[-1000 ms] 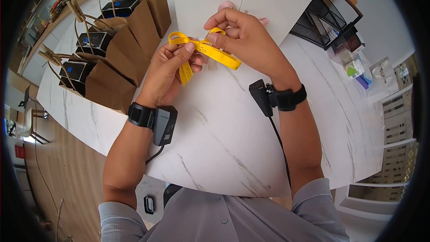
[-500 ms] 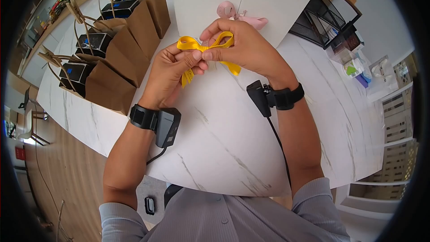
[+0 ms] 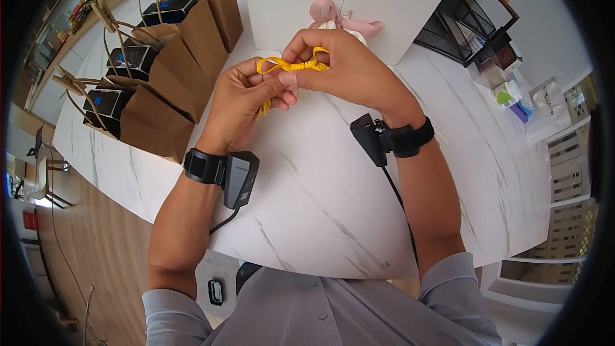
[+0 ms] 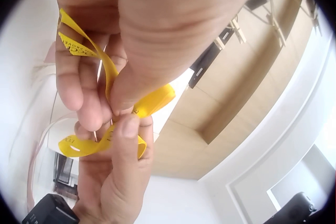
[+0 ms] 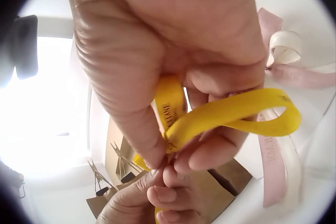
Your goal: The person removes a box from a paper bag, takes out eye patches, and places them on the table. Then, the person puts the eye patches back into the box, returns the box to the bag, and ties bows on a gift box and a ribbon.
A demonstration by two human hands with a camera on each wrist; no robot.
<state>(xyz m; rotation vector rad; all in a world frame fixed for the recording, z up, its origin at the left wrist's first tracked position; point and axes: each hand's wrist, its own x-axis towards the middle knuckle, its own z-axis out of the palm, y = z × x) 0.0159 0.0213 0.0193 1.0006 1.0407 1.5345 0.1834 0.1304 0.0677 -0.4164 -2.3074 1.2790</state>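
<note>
Both hands meet over the table around a yellow printed ribbon (image 3: 274, 64) tied in a bow. Thumb and fingers of the left hand (image 3: 246, 93) pinch it near the knot, with a printed tail (image 4: 79, 45) hanging past those fingers. From the other side the right hand (image 3: 349, 67) pinches the bow close to its middle, their thumb tips nearly together. One loop (image 5: 236, 113) stands out beyond the right fingers. The knot itself is mostly hidden by the thumbs. Just behind the hands is a white box (image 3: 295, 6) carrying a pink and white ribbon bow (image 3: 362, 28).
Several brown paper bags (image 3: 157, 125) with black boxes inside and clothespins on their handles line the left side. A black mesh organizer (image 3: 458, 32) stands at the back right, with small packets (image 3: 509, 95) nearby. The marble-patterned table (image 3: 307, 205) extends toward the person.
The right hand has come down and left to the bow's middle, uncovering the pink bow behind. The yellow bow was spread wide, then tilted so its loops show edge-on.
</note>
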